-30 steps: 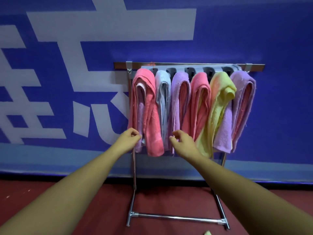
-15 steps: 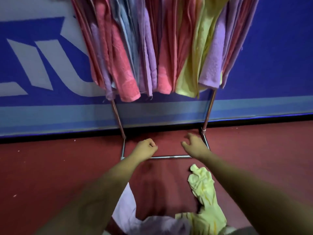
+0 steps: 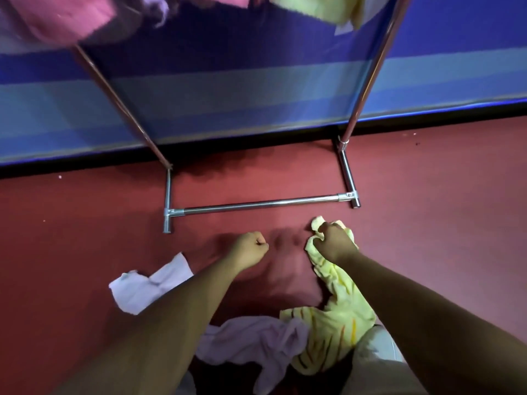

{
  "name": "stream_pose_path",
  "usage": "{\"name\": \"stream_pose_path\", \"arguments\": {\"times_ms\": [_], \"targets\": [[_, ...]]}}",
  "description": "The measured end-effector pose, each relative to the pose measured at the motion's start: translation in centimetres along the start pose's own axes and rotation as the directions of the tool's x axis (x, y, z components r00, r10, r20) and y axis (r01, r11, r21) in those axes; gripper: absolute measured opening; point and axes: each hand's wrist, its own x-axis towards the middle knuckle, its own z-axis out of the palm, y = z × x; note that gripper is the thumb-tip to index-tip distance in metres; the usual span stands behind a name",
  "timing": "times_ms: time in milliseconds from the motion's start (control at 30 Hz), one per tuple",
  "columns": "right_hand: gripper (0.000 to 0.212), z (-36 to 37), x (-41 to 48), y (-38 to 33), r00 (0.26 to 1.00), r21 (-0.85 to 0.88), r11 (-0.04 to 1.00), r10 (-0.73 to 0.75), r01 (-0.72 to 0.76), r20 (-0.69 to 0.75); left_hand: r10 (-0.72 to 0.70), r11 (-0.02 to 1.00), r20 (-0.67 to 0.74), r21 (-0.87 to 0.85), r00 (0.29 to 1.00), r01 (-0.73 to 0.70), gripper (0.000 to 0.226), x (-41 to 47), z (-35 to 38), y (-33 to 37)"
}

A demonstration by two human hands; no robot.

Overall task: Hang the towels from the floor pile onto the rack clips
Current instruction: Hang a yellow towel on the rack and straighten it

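Observation:
A yellow towel [image 3: 339, 317] lies crumpled on the red floor at lower right. My right hand [image 3: 335, 243] grips its far end, fingers curled into the cloth. My left hand [image 3: 250, 248] hovers just left of it, curled into a fist and holding nothing. A lavender towel [image 3: 251, 340] lies bunched between my forearms, and a white towel [image 3: 148, 283] sits to the left, partly under my left arm. The chrome rack [image 3: 256, 205] stands ahead; only the lower ends of a hung pink towel [image 3: 57, 18] and a hung yellow towel [image 3: 319, 8] show at the top edge. The clips are out of view.
The rack's base bar and two short feet rest on the red floor just beyond my hands. Two slanted chrome legs rise toward the top corners. A blue wall panel [image 3: 256, 89] runs close behind the rack.
My view has dropped from the hung towels to the floor. Both hands came down from the rack, and my right hand has taken hold of the yellow towel's end.

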Motion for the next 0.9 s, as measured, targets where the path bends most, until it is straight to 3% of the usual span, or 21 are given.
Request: {"name": "stream_pose_path", "arguments": {"times_ms": [167, 267, 333, 433, 467, 567, 633, 700, 800, 900], "targets": [[0.045, 3.1, 4.9, 6.2, 0.978, -0.045, 0.979, 0.202, -0.200, 0.060, 0.025, 1.000, 0.061, 0.001, 0.998, -0.025, 0.013, 4.9, 5.6, 0.3], [0.053, 5.5, 6.4, 8.4, 0.966, -0.049, 0.969, 0.244, -0.241, 0.088, 0.027, 0.999, 0.114, 0.016, 0.993, -0.029, 0.012, 7.1, 9.1, 0.1], [0.045, 7.1, 6.7, 9.1, 0.968, -0.031, 0.973, 0.231, -0.229, 0.097, 0.019, 1.000, 0.135, 0.012, 0.991, -0.020, 0.013, 8.1, 11.3, -0.4], [0.009, 8.7, 6.7, 8.9, 0.973, 0.089, 0.972, 0.212, -0.219, 0.089, -0.038, 0.996, 0.167, -0.073, 0.985, 0.051, 0.019, 8.6, 13.6, -1.4], [0.016, 8.8, 6.5, 8.2, 0.974, 0.205, 0.956, 0.184, -0.208, 0.130, -0.067, 0.983, 0.187, -0.157, 0.980, 0.097, 0.026, 8.6, 14.0, -1.7], [0.021, 7.7, 5.5, 4.5, 0.963, 0.593, 0.786, 0.013, -0.175, 0.268, -0.146, 0.839, 0.221, -0.489, 0.964, 0.239, 0.060, 7.9, 13.3, -2.0], [0.017, 6.0, 5.1, 1.7, 0.942, 0.730, 0.649, -0.063, -0.213, 0.331, -0.165, 0.639, 0.256, -0.707, 0.952, 0.301, 0.047, 7.4, 11.4, -1.3], [0.014, 4.6, 5.1, -0.5, 0.930, 0.750, 0.625, -0.100, -0.217, 0.353, -0.140, 0.440, 0.239, -0.854, 0.961, 0.277, 0.019, 6.8, 8.6, -0.2], [0.017, 1.6, 4.3, -3.1, 0.944, 0.721, 0.678, -0.127, -0.140, 0.303, -0.133, 0.415, 0.099, -0.898, 0.986, 0.146, 0.014, 5.3, 3.7, 1.4], [0.017, -2.1, 1.8, -6.0, 0.958, 0.766, 0.639, -0.167, -0.074, 0.232, -0.074, 0.400, -0.012, -0.916, 0.997, 0.019, 0.018, 2.6, -1.2, 3.6]]}}
